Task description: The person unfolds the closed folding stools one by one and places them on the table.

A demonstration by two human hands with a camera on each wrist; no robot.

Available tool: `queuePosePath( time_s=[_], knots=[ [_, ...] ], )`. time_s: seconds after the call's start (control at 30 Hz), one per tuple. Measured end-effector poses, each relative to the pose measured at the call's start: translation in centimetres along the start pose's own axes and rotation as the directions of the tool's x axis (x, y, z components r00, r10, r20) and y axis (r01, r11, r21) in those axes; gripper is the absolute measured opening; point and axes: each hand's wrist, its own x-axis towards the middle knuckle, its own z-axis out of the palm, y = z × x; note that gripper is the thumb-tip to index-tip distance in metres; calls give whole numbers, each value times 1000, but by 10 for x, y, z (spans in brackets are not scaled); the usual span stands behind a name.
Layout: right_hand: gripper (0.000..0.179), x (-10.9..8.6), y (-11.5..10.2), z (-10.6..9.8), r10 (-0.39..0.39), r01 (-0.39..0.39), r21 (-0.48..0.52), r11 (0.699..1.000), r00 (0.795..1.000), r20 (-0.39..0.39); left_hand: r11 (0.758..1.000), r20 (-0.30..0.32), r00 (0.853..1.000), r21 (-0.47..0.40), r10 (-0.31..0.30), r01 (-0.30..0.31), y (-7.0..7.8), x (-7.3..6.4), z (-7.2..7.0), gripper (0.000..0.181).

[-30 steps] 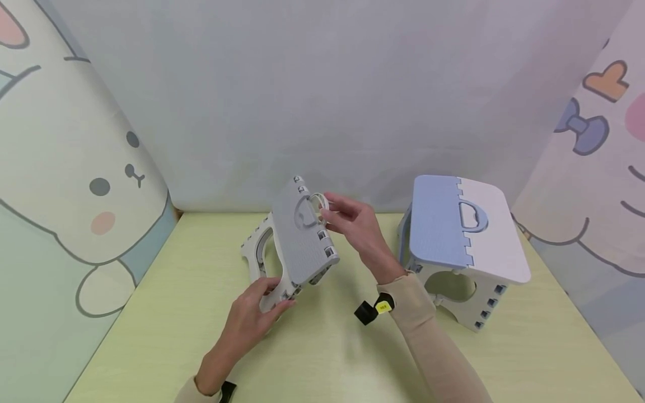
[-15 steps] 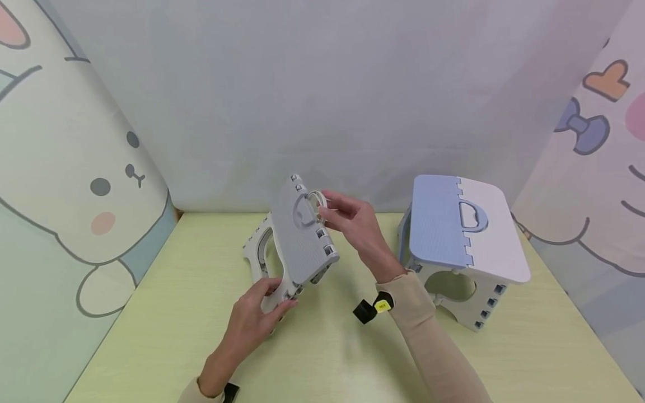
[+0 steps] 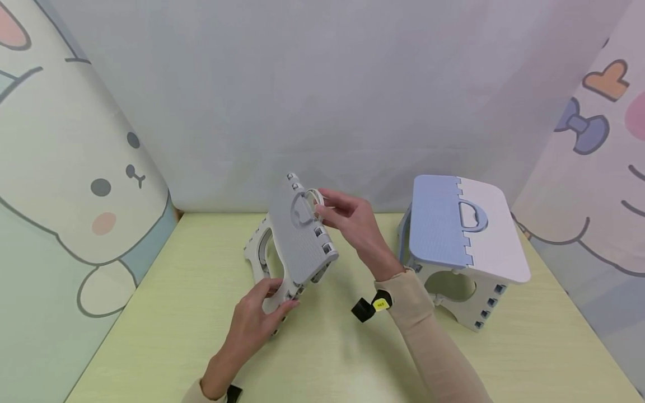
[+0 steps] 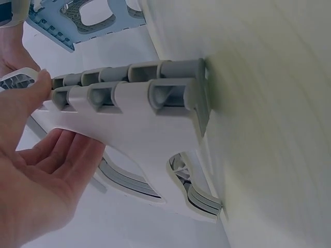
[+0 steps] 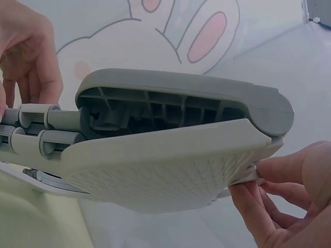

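Observation:
A grey and white folding step stool [image 3: 302, 240] is held tilted over the table, partly folded. Its two seat halves [image 5: 150, 170] lie nearly face to back with a narrow gap showing the ribbed inside in the right wrist view. My left hand [image 3: 254, 316] grips a white leg panel [image 4: 139, 116] at its lower end, thumb over the hinged edge and fingers beneath, near the cutout. With thumb and fingertips, my right hand [image 3: 353, 221] pinches the carry handle [image 3: 316, 201] at the seat's upper right. The leg panel's lower corner comes right at the tabletop in the left wrist view.
A second folding stool [image 3: 438, 224], blue and white, stands unfolded on the right of the pale yellow-green table [image 3: 166, 319]. A plain light backdrop [image 3: 312, 101] rises behind the table's rear edge, with cartoon-printed panels [image 3: 75, 168] on both sides.
The stool's seat and my right hand have shifted slightly left and upward. My left hand has edged a little right, keeping its grip on the leg panel.

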Motion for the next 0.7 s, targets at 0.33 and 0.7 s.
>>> queuePosePath(
  time_s=[0.33,0.7],
  knots=[
    [41,0,-4,3,-24,24,-19,1000,1000,13,1000,-13,1000,-12,-26,26,3,-1,1,47],
    [39,2,-7,8,-29,29,-22,999,999,15,998,-24,999,-59,-38,37,5,-1,3,46]
  ],
)
